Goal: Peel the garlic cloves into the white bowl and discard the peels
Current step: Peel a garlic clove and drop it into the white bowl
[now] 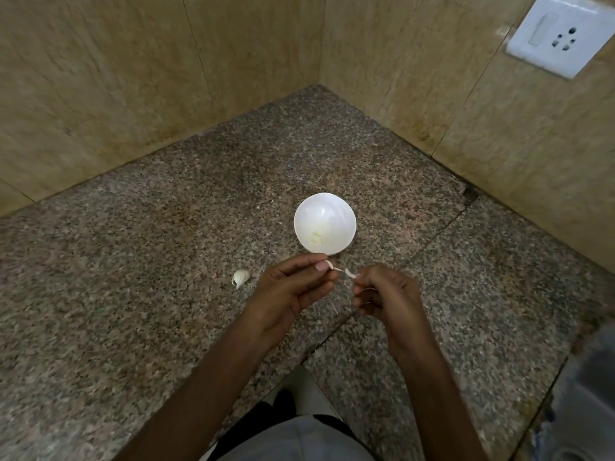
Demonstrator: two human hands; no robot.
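A white bowl (325,226) stands on the granite counter with pale peeled garlic in its bottom. Just in front of it my left hand (293,291) grips a garlic clove (329,265), of which only the tip shows past my thumb. My right hand (386,294) pinches a thin strip of peel (349,273) that stretches from the clove. The two hands are a few centimetres apart above the counter. One unpeeled garlic clove (240,277) lies on the counter to the left of my left hand.
The speckled granite counter (166,261) fills a corner between two beige tiled walls. A white socket plate (559,34) is on the right wall. The counter's front edge runs below my forearms, and a metal sink (585,410) shows at the lower right.
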